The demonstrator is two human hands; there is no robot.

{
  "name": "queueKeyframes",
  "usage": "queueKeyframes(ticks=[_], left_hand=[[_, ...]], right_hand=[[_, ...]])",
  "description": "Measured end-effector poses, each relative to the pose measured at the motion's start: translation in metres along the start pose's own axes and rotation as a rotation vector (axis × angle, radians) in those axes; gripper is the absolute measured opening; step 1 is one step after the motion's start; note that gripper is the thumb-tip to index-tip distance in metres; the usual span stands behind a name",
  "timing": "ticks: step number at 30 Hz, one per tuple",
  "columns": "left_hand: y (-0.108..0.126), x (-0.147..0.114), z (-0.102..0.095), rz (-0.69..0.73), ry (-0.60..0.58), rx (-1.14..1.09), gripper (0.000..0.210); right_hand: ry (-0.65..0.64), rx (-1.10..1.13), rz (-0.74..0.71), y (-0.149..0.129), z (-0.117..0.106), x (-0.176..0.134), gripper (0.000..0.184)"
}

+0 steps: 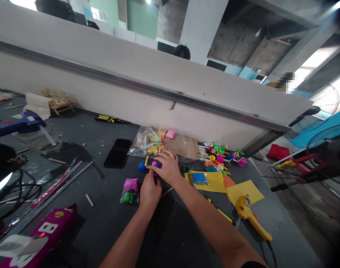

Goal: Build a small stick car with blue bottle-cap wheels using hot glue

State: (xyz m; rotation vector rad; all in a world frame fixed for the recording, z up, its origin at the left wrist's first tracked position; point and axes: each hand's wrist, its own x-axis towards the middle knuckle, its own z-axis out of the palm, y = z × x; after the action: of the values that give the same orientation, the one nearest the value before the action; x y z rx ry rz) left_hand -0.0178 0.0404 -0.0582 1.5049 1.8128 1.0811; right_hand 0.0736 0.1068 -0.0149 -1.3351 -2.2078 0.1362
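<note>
Hands, left (150,190) and right (167,166), both gripping small stick-and-clay model (147,164) on table (108,208).

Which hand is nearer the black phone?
Left. The left hand sits just right of and below the black phone; the right hand lies farther right, over the small stick piece.

The table (170,238) looks matt and dark (slightly scuffed). The phone (117,152) is glossy black glass, the bag (143,143) clear crinkled plastic, the envelope (185,146) brown matt paper, the yellow sheets (244,190) smooth paper.
</note>
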Motion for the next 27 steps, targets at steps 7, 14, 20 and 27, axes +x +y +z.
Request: queueKeyframes(ticks=[7, 14, 20, 27], left_hand=[[0.000, 0.001, 0.000, -0.015, -0.004, -0.003, 0.039], [-0.001, 0.001, 0.001, -0.012, 0.002, -0.013, 0.049], [-0.010, -0.002, 0.006, 0.002, 0.021, -0.053, 0.054], [-0.002, 0.000, 0.002, -0.051, -0.009, 0.004, 0.054]], right_hand=[[0.025, -0.004, -0.021, 0.000, -0.002, -0.003, 0.019], [-0.024, -0.006, 0.054, -0.002, -0.004, 0.002, 0.018], [-0.350, -0.119, 0.040, 0.003, -0.009, 0.037, 0.024], [-0.510, -0.233, -0.081, 0.030, -0.016, 0.059, 0.022]])
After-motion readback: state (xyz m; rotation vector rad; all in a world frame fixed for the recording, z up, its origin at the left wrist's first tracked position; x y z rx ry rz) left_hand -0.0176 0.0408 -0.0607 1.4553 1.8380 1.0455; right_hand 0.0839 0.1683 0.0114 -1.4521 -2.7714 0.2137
